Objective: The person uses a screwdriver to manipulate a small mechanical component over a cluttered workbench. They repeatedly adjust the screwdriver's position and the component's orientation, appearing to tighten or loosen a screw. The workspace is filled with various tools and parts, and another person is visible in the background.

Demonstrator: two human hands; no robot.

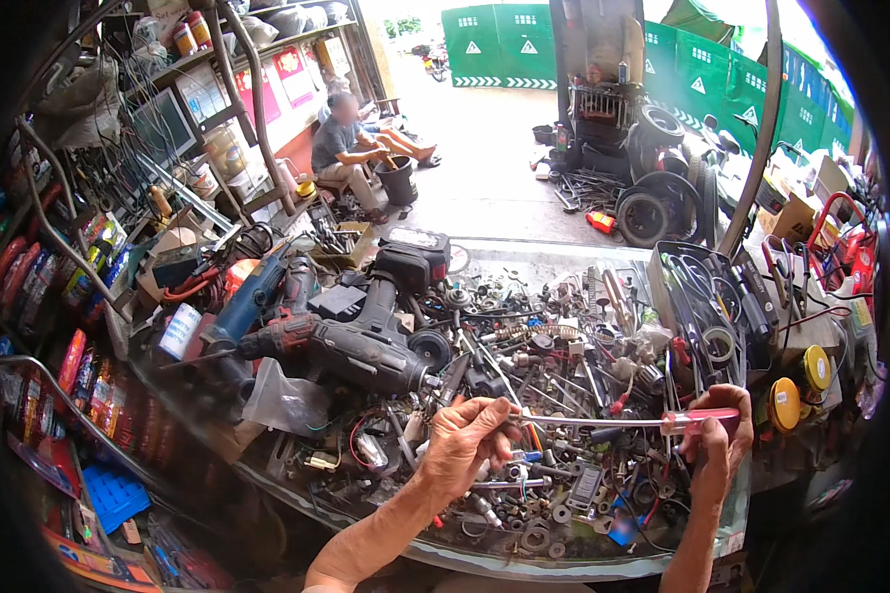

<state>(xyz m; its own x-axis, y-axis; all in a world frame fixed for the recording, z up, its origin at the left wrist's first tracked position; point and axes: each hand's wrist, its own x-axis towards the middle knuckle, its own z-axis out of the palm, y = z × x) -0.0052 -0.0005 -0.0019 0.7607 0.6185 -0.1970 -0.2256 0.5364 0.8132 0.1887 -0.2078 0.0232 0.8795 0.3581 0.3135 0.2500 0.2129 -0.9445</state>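
In the head view, a screwdriver (623, 422) is held in both hands over a glass-edged bench (415, 544) heaped with small metal parts (554, 371). The right hand (719, 447) is closed around its clear pinkish-red handle (690, 422), and the left hand (465, 445) pinches near the far end of the bare metal shaft between thumb and fingers, so the tip itself is mostly hidden there. Its long axis runs almost level across the picture: the handle lies at the person's right and the shaft points left, with the handle end very slightly lower. No lettering can be made out on the screwdriver. Writing does show on other things: green barriers (499, 47) beyond the doorway carry white characters and triangular warning signs, and a white container (179, 331) left of the bench has a printed label too small to read. Red posters (292, 77) on the left wall bear marks that blur at this distance. A dark cordless drill (366, 346) lies to the left of the left hand, and a tray (667, 272) of cables and tools stands beyond the right hand. A person (346, 148) sits near a black bucket (397, 183) in the background.
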